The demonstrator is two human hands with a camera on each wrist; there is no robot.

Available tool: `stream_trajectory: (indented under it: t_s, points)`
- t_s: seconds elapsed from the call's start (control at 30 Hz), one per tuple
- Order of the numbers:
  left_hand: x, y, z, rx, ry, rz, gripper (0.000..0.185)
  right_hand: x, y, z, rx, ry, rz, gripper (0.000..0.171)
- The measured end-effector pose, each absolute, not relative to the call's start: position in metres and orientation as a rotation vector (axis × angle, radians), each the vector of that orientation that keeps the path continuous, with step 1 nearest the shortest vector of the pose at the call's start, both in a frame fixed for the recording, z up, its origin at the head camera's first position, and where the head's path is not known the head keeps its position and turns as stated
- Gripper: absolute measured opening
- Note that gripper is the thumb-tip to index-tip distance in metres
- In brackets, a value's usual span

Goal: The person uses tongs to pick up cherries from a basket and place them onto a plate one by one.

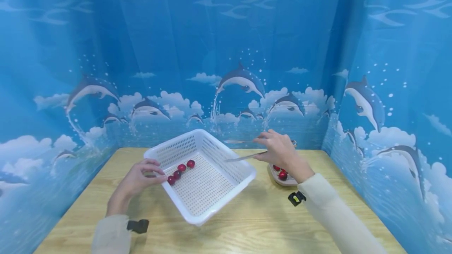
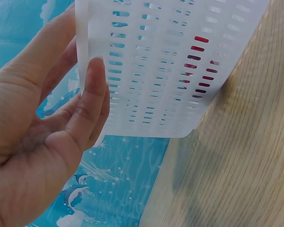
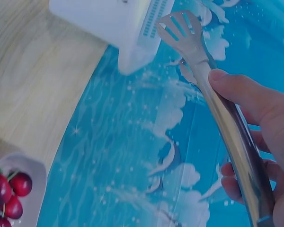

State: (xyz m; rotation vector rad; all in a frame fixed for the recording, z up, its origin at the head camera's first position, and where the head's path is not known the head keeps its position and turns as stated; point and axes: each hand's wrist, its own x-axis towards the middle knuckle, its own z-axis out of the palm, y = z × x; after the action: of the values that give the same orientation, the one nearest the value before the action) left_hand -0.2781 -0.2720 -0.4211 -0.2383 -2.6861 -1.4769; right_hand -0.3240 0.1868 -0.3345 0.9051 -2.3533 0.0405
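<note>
A white perforated basket (image 1: 206, 191) sits mid-table with several red cherries (image 1: 181, 170) lined along its left wall. My left hand (image 1: 153, 172) grips that left rim, the thumb (image 2: 92, 90) pressed on the outside of the basket wall (image 2: 170, 61). The cherries (image 2: 199, 59) show red through the slots. My right hand (image 1: 268, 146) holds metal tongs (image 1: 243, 156) whose empty tips reach over the basket's right rim. In the right wrist view the slotted tong tip (image 3: 184, 30) points toward the basket corner (image 3: 109, 19). Below the right hand stands a small bowl (image 1: 287, 182) with more cherries (image 1: 282, 175).
The wooden table (image 1: 254, 222) is walled on three sides by a blue dolphin-print backdrop (image 1: 226, 50). The bowl of cherries (image 3: 12, 191) stands near the table's back right corner. Bare wood lies in front of the basket.
</note>
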Motion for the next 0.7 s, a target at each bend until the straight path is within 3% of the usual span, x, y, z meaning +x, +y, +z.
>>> stream_trajectory:
  t_s: [0.7]
  points:
    - [-0.278,-0.272,-0.421,-0.229,-2.686,-1.504,0.032,-0.329,0.114,-0.33,1.074,-2.436,-0.062,0.042]
